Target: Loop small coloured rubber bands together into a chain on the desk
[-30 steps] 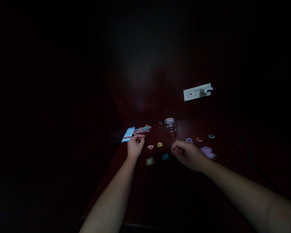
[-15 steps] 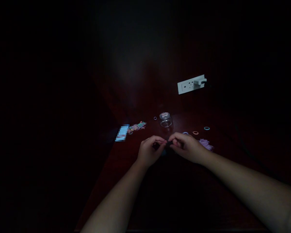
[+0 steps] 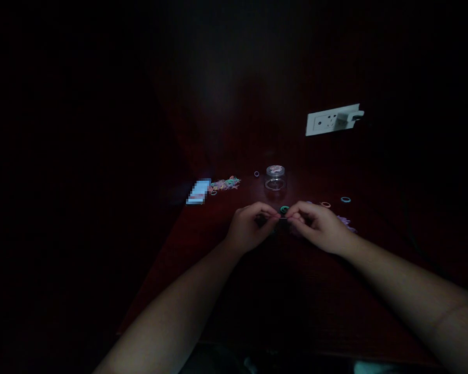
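My left hand (image 3: 251,226) and my right hand (image 3: 322,226) face each other over the dark red table, fingertips pinched. A thin pale strand (image 3: 283,217) runs between them, with one end in each pinch. Just beyond it lies a green ring (image 3: 284,209). A clear lidded jar (image 3: 275,179) stands behind my hands. Beside my right hand is a pile of purple bands (image 3: 346,224), partly covered by the hand. An orange ring (image 3: 325,204) and a teal ring (image 3: 346,199) lie behind that pile.
At the table's left edge a lit, blurred-out screen (image 3: 198,191) lies beside a heap of multicoloured bands (image 3: 226,184). One small ring (image 3: 256,174) is left of the jar. A white wall socket (image 3: 333,120) holds a plug. The surroundings are very dark.
The view has shifted, and the socket appears farther right and higher. My fingertips have drawn slightly apart, and the pale strand and the green ring now show.
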{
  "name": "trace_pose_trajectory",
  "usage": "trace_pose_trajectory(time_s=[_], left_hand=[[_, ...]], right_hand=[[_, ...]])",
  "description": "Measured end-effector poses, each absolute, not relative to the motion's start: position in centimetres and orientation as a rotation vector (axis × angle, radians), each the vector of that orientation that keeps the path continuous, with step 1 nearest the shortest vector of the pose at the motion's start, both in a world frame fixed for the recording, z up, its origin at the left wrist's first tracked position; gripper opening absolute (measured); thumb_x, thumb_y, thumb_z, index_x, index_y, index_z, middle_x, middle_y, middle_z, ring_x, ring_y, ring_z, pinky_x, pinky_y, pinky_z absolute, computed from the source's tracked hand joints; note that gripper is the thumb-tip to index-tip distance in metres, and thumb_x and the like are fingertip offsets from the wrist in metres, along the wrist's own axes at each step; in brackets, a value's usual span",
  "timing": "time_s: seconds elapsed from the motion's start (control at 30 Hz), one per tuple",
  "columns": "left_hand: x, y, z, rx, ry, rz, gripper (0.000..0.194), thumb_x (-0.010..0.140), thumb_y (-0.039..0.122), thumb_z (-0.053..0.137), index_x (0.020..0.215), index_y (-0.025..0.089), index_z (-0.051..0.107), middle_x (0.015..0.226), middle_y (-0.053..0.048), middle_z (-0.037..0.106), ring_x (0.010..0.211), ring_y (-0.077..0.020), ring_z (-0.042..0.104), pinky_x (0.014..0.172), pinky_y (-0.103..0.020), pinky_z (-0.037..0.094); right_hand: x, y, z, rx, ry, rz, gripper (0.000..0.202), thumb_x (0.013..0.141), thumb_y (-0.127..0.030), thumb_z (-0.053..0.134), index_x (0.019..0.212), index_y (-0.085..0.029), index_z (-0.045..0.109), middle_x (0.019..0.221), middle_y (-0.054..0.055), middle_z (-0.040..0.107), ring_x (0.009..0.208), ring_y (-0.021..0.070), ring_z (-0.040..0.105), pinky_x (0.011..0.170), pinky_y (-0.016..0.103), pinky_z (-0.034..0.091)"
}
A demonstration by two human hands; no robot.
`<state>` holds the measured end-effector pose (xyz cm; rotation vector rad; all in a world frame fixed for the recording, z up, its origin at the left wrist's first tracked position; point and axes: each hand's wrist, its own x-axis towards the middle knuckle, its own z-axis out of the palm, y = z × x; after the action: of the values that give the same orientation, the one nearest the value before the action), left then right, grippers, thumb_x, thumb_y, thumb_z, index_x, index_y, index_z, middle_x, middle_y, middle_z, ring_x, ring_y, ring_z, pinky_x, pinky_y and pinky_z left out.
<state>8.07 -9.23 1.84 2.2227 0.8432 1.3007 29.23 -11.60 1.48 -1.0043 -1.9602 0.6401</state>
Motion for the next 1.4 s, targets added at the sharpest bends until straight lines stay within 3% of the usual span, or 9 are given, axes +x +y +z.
trace_pose_trajectory(time_s=[0.43,0.67,0.93,1.1,1.4], left_hand=[[8.1,-9.33,2.16,2.246,0.81,1.32,0.003,0.086,0.021,0.068,0.089,0.019,0.068,0.087,-0.003,0.077,0.076,-0.0117,0.072,0.072,-0.025,0.058],[8.01,-9.41,2.24,2.319,0.818,1.28,0.004,0.087,0.023,0.067,0.09,0.021,0.069,0.088,-0.002,0.076,0.081,-0.0131,0.071,0.075,-0.027,0.057],[7.81,-9.12,2.0,2.313,0.793,1.303,0.005,0.086,0.022,0.067,0.09,0.02,0.068,0.087,-0.002,0.075,0.08,-0.0135,0.07,0.074,-0.028,0.056],[7.69,-9.4,2.43,2.382,0.814,1.243,0.019,0.081,0.024,0.072,0.099,0.021,0.067,0.094,-0.003,0.074,0.087,-0.0164,0.068,0.076,-0.031,0.055],[7.89,-9.32,2.29,2.411,0.854,1.121,0.014,0.08,0.031,0.075,0.089,0.021,0.07,0.081,0.0,0.072,0.068,-0.012,0.06,0.066,-0.026,0.049]], right_hand=[[29.36,-11.32,1.22,-0.995,-1.919,0.711,0.02,0.09,-0.033,0.061,0.103,-0.017,0.06,0.067,-0.001,0.058,0.058,0.0128,0.054,0.055,0.026,0.046],[29.35,-11.39,1.41,-0.999,-1.964,0.684,0.02,0.093,-0.036,0.058,0.09,-0.017,0.064,0.067,0.001,0.059,0.058,0.0125,0.052,0.054,0.026,0.044],[29.36,-11.47,1.43,-1.023,-1.942,0.696,0.02,0.093,-0.035,0.058,0.088,-0.017,0.062,0.065,0.001,0.06,0.057,0.0131,0.052,0.053,0.026,0.043],[29.41,-11.35,1.29,-1.026,-1.96,0.676,0.019,0.093,-0.035,0.058,0.087,-0.018,0.062,0.066,0.001,0.059,0.058,0.013,0.051,0.054,0.026,0.042],[29.34,-11.51,1.57,-0.986,-2.018,0.616,0.019,0.091,-0.033,0.059,0.082,-0.017,0.063,0.065,0.0,0.053,0.058,0.0123,0.046,0.053,0.025,0.04]])
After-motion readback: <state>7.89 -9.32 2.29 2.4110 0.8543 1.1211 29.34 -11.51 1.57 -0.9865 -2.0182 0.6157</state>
